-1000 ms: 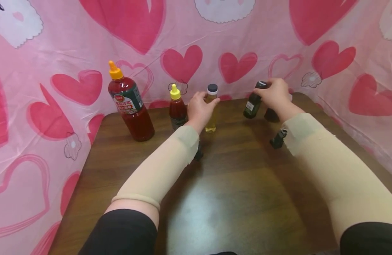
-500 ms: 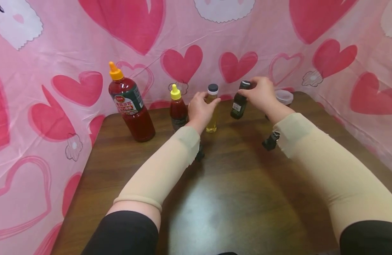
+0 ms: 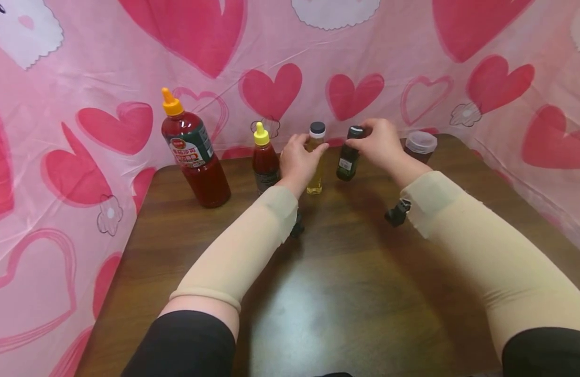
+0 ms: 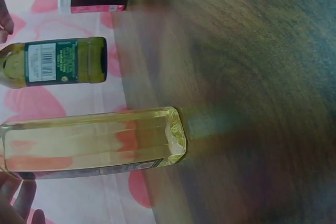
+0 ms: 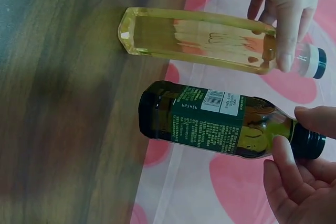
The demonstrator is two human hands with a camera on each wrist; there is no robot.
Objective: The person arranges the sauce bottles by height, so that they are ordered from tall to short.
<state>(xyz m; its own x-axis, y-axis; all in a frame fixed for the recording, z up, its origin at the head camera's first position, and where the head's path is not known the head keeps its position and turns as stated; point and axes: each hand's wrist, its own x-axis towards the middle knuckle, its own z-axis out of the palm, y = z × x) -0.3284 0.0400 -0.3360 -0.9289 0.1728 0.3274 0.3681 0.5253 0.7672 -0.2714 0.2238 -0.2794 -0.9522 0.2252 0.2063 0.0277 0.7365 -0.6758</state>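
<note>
My left hand point(image 3: 301, 159) grips a clear glass bottle point(image 3: 315, 183) of pale yellow liquid near its neck. That bottle stands upright, its black and white cap showing above the fingers. To its right, my right hand point(image 3: 381, 144) pinches a dark green glass bottle point(image 5: 210, 121) at the neck, just under the black cap. A green label with a white barcode panel faces the right wrist camera. In the head view the green bottle tilts slightly, its base close over the table. Left of my left hand is a red sauce bottle point(image 3: 265, 165) with a yellow nozzle cap, partly hidden by the hand.
A large red sauce bottle point(image 3: 195, 157) with an orange nozzle stands at the table's left. A dark jar point(image 3: 419, 146) with a translucent lid is behind my right wrist. The brown wooden table point(image 3: 308, 293) ends against a pink heart-patterned cloth point(image 3: 360, 42).
My right hand has carried the green bottle leftward, away from the jar and closer to the clear bottle, then slightly lower. The jar has come into sight. My left hand keeps its hold.
</note>
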